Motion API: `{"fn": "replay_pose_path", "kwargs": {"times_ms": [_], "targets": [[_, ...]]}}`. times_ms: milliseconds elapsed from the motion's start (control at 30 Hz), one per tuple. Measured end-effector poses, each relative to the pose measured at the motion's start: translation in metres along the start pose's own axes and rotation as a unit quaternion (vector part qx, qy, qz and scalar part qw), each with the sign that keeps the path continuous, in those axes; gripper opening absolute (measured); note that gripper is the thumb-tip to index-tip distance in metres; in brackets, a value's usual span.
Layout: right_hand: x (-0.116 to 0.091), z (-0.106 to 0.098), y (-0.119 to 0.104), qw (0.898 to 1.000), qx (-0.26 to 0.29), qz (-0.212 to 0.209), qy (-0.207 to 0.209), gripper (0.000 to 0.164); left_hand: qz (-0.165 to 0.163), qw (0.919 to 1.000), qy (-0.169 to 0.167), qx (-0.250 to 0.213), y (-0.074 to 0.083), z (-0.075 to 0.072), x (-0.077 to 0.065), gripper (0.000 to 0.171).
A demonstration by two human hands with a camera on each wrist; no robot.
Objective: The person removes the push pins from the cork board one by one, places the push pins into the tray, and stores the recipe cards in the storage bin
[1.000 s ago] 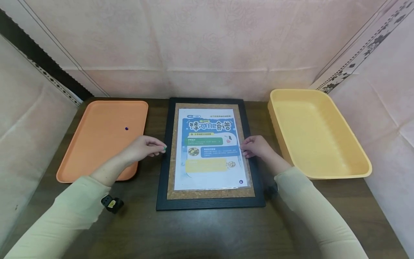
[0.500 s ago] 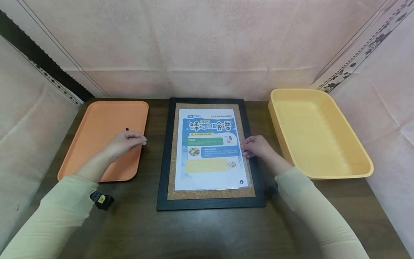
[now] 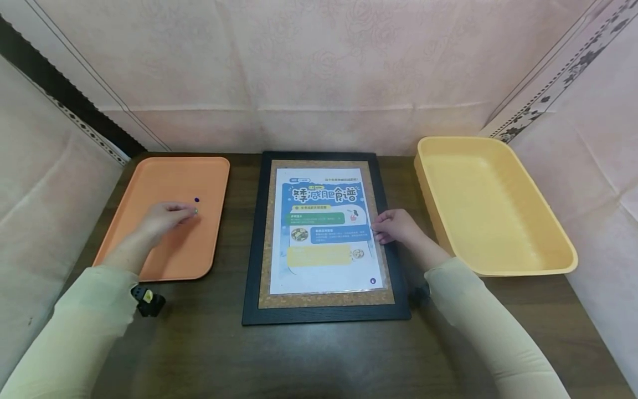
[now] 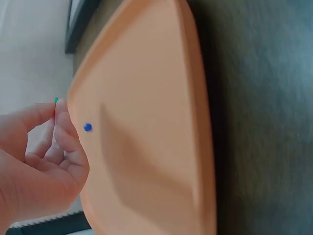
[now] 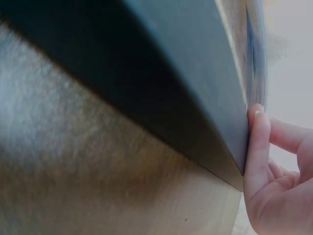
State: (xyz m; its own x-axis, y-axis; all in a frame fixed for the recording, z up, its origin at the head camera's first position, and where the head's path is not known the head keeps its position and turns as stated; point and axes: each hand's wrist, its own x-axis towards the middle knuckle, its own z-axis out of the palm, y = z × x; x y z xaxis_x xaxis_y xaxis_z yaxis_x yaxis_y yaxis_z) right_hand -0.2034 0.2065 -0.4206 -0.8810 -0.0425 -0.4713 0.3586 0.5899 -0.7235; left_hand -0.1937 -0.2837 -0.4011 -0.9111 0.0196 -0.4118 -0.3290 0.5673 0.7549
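In the last second the left hand (image 3: 166, 218) has been carried from the left edge of the board (image 3: 326, 315) to above the tray (image 3: 181, 166). A green pin (image 4: 56, 100) is pinched between its thumb and finger, near a blue pin (image 4: 88, 127) lying on the tray. On the board, the sheet (image 3: 319, 280) is pinched at its right edge by the right hand (image 3: 395, 225).

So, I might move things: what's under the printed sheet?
Cork board shows around the printed sheet, inside a black frame. What lies directly beneath the sheet is covered, and the right hand hides part of its right edge.
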Motion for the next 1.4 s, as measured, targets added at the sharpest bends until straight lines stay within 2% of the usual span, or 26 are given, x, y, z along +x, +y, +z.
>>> {"fn": "replay_pose_path", "kwargs": {"times_ms": [267, 500, 867, 1133, 1267, 1400], "targets": [[0.0, 0.0, 0.001, 1.0, 0.003, 0.001, -0.003, 0.03, -0.047, 0.9987, 0.017, 0.013, -0.011, -0.006, 0.009, 0.052], [0.001, 0.0, 0.001, 1.0, -0.001, 0.005, -0.001, 0.028, -0.063, 0.9964, 0.048, 0.03, -0.014, -0.002, 0.016, 0.046], [0.002, 0.0, 0.001, 1.0, -0.001, 0.001, -0.001, 0.029, -0.077, 0.995, 0.052, 0.036, -0.02, 0.002, 0.023, 0.051], [0.002, 0.0, 0.002, 1.0, -0.001, 0.005, -0.001, 0.031, -0.054, 0.9962, 0.046, 0.05, -0.012, 0.002, 0.018, 0.05], [0.002, 0.0, 0.002, 1.0, -0.001, 0.005, 0.0, 0.031, -0.007, 0.9975, 0.028, 0.065, 0.002, 0.008, 0.015, 0.052], [0.002, 0.0, 0.002, 1.0, 0.001, 0.006, -0.001, 0.031, 0.04, 0.9971, 0.012, 0.064, 0.026, 0.025, 0.013, 0.048]]}}
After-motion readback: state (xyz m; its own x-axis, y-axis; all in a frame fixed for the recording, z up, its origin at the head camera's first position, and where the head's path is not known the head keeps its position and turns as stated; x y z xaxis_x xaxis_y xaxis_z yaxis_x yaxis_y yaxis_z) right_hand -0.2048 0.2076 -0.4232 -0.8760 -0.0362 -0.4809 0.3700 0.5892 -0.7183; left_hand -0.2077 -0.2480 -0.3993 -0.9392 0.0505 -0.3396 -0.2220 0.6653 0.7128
